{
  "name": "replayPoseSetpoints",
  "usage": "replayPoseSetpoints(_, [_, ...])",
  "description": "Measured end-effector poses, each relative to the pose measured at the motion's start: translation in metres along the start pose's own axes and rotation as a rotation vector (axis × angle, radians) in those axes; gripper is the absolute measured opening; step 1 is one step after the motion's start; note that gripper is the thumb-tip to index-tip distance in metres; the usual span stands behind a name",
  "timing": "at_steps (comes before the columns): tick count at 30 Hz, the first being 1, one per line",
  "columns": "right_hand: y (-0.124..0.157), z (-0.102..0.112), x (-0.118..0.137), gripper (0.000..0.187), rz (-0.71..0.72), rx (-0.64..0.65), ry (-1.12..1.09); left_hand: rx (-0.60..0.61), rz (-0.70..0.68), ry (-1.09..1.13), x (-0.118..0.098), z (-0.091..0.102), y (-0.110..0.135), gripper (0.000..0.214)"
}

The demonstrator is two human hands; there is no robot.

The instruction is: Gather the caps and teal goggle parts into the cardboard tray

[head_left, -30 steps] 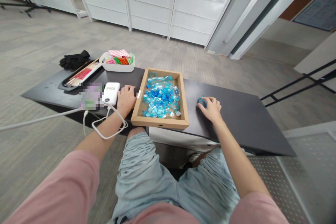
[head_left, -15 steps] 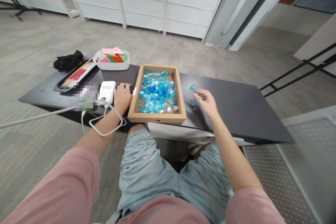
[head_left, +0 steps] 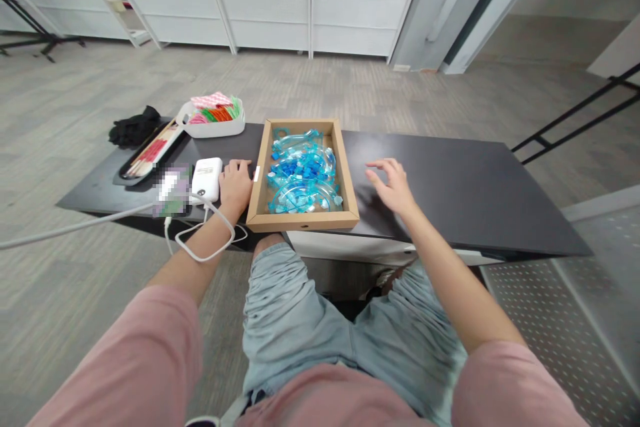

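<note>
A shallow cardboard box point(head_left: 353, 203) sits on the dark table, holding transparent blue plastic pieces point(head_left: 300, 198) heaped with small blue and white pieces point(head_left: 300, 167). Against the box's left side lies my left hand point(head_left: 236, 183), flat on the tabletop with fingers stretched forward, between the box and a white power-bank-like device point(head_left: 207, 179). My right hand point(head_left: 393, 185) hovers to the right of the box, thumb and fingers apart, with nothing in it.
A white basket point(head_left: 217, 128) of colourful strips stands back left, beside a black tray point(head_left: 131, 177) of sticks and a black cloth bundle point(head_left: 134, 128). White cables point(head_left: 193, 255) loop over my left forearm. The dark table point(head_left: 470, 193) extends right.
The transparent blue plastic piece has left my right hand, whose fingers have spread. A similar piece now covers the box's near right corner. My left hand has stayed by the box.
</note>
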State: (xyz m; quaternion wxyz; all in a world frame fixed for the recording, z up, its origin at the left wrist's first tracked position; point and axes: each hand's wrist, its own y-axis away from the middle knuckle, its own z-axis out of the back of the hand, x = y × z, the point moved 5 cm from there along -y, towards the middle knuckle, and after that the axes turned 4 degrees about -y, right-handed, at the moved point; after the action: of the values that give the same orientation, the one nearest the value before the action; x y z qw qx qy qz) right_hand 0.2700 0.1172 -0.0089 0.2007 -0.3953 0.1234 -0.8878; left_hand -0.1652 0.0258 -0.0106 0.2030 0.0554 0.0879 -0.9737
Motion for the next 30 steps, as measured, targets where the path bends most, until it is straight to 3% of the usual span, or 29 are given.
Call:
replayPoseSetpoints(5, [0.005,0.061,-0.098,0.038,-0.254,-0.118,0.176,0.015,0.003,0.002,0.001,0.0,-0.002,0.061])
replayPoseSetpoints(9, [0.014,0.082,-0.139,0.04,-0.346,-0.146,0.27,0.026,0.011,0.017,0.002,0.001,-0.003,0.059])
replayPoseSetpoints(15, [0.013,0.064,-0.134,0.051,-0.239,-0.045,0.347,0.046,0.024,-0.006,0.001,0.002,-0.004,0.057])
replayPoseSetpoints(22, [0.008,0.059,-0.136,0.066,-0.289,-0.013,0.331,0.07,-0.002,-0.01,0.006,0.001,-0.004,0.051])
replayPoseSetpoints(30, [0.01,0.059,-0.114,0.086,-0.407,0.091,0.415,0.094,0.032,-0.049,0.003,0.002,-0.005,0.053])
